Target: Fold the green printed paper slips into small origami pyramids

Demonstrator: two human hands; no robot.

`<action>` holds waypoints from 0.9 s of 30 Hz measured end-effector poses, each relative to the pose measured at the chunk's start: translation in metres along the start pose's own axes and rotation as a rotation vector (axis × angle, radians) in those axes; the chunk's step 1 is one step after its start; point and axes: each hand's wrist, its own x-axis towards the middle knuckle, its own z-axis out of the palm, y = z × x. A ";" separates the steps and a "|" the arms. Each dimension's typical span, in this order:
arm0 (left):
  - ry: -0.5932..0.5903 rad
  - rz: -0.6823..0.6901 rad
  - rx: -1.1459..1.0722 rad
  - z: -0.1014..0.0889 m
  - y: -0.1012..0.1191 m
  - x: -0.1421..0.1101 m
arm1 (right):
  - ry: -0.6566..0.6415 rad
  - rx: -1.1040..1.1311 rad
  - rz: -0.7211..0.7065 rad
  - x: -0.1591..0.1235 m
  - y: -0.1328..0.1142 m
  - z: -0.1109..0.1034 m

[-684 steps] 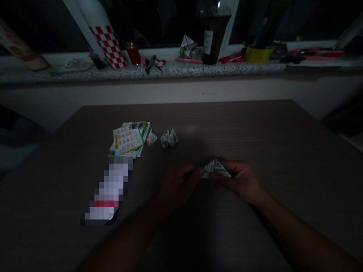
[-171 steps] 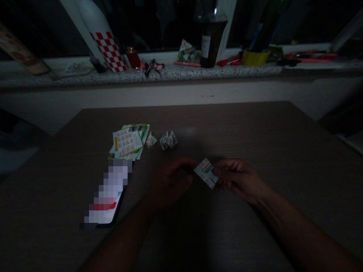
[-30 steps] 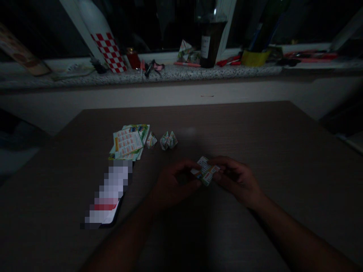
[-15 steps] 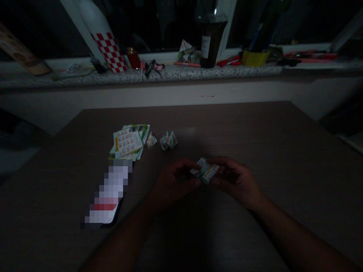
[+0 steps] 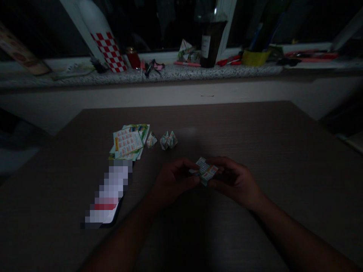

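Observation:
A small folded piece of printed paper (image 5: 204, 172) is pinched between both my hands just above the dark wooden table (image 5: 255, 136). My left hand (image 5: 172, 183) grips its left edge with curled fingers. My right hand (image 5: 234, 181) holds its right side between thumb and fingertips. Further back on the table lie two finished folded paper pieces (image 5: 168, 139) and a third one (image 5: 151, 139), next to a stack of printed paper sheets (image 5: 128, 142).
A blurred-out flat object (image 5: 109, 194) lies at the left of the table. Behind the table runs a window sill (image 5: 170, 73) crowded with a dark bottle (image 5: 208, 45), a red-and-white checked cloth (image 5: 109, 47), a yellow cup (image 5: 253, 56), pens and small items. The room is dim.
Over the last second the paper has been turned slightly and pressed tighter between my fingers. Both hands stay in the same spot above the table.

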 end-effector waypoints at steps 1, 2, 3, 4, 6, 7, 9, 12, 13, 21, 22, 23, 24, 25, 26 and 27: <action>0.004 0.001 0.009 0.000 0.000 0.000 | -0.001 0.001 0.001 0.000 0.001 0.000; 0.005 0.000 0.018 0.000 0.000 0.000 | -0.001 0.001 0.001 0.000 0.001 0.000; 0.008 0.001 0.026 -0.001 -0.001 -0.001 | -0.003 0.001 0.002 -0.001 0.001 0.000; 0.010 0.002 0.036 -0.001 -0.001 -0.001 | -0.006 0.002 0.003 -0.001 0.001 0.000; 0.010 0.016 0.070 -0.001 -0.002 -0.002 | -0.012 -0.002 0.005 -0.001 0.001 0.000; 0.010 0.026 0.097 -0.001 -0.002 -0.002 | -0.014 -0.007 0.007 -0.001 0.000 0.000; 0.019 0.056 0.185 -0.001 -0.001 -0.002 | -0.015 -0.004 0.006 -0.001 -0.001 -0.001; 0.056 0.204 0.450 0.001 0.001 -0.004 | -0.012 0.008 0.010 -0.001 -0.001 -0.001; 0.071 0.289 0.570 0.002 0.001 -0.004 | -0.012 0.010 0.010 -0.001 0.000 -0.001; 0.140 0.705 1.195 0.007 0.003 -0.010 | 0.019 0.049 0.005 -0.001 0.003 0.004; 0.144 0.715 1.226 0.008 0.003 -0.010 | 0.023 0.051 0.005 -0.002 0.003 0.005; 0.148 0.720 1.255 0.008 0.004 -0.010 | 0.030 0.058 0.003 -0.002 0.003 0.005; 0.151 0.721 1.282 0.009 0.005 -0.010 | 0.038 0.074 -0.001 -0.001 0.003 0.006; 0.146 0.717 1.308 0.009 0.005 -0.010 | 0.047 0.100 -0.005 -0.001 0.003 0.007; 0.141 0.710 1.331 0.009 0.005 -0.010 | 0.056 0.134 -0.007 -0.001 0.002 0.008; 0.135 0.701 1.349 0.010 0.005 -0.010 | 0.065 0.169 -0.004 0.000 0.002 0.009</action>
